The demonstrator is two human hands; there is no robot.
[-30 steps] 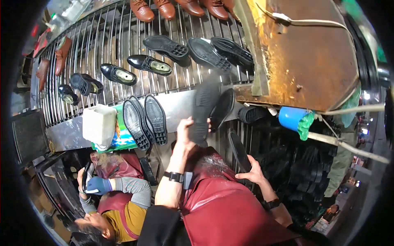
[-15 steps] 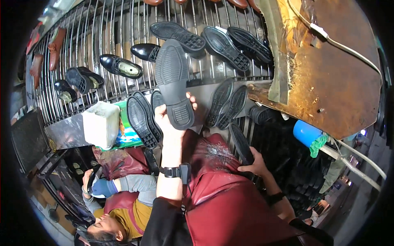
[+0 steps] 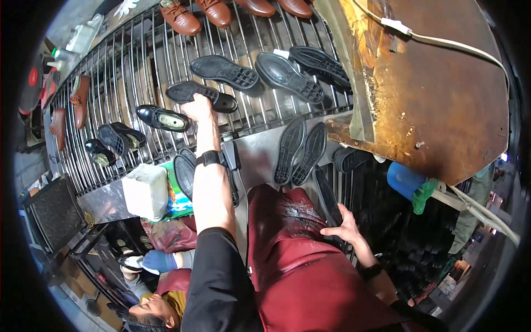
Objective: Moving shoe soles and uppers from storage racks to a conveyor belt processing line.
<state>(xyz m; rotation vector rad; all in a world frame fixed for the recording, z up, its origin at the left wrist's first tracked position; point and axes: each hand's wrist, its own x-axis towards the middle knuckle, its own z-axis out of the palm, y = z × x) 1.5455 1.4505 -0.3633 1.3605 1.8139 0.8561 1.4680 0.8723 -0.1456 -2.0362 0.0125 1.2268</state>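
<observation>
My left hand reaches out over the metal-bar rack and closes on a black shoe, which lies with its ridged sole showing. A glossy black part sticks out to the right of my fingers, and I cannot tell whether it belongs to the same shoe. A black loafer rests just left of my hand. Low on the right, my right hand grips the lower end of a black sole between thumb and fingers, beside my red apron.
Several black soles lie on the rack, with brown shoes behind. Two soles lean at the front plate. A white container stands left; a worn brown board juts in at right. A co-worker sits lower left.
My left hand has moved from above my lap out to the rack, taking along the dark grey-soled piece it held up. My right hand stays at the black sole. The view has shifted.
</observation>
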